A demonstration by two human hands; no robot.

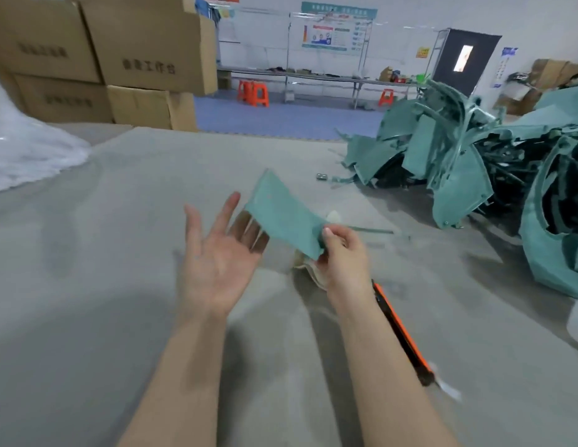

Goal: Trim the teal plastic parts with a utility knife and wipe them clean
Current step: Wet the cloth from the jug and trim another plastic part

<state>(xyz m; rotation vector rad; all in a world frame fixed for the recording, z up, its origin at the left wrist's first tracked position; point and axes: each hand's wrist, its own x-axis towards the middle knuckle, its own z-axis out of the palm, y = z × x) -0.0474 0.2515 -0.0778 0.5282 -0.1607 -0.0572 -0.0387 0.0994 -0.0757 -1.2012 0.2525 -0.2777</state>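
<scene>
Many teal parts (474, 162) piled right — knife (403, 333) near.

A grey bench (120, 221) fills the foreground; stacked cardboard boxes (97, 59) stand at its far left, beside crumpled clear plastic wrap (20, 150); beyond lies a blue floor (281, 121); a long metal worktable (313, 77) lines the white wall (394, 14); orange stools (253, 93) sit beneath; posters (337, 29) hang above; a dark door (465, 59) stands right.

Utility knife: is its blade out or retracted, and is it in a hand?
Blade out: pale metal projects from the near end of the orange-and-black utility knife. It lies on the grey table, beside the right forearm, unheld.
</scene>
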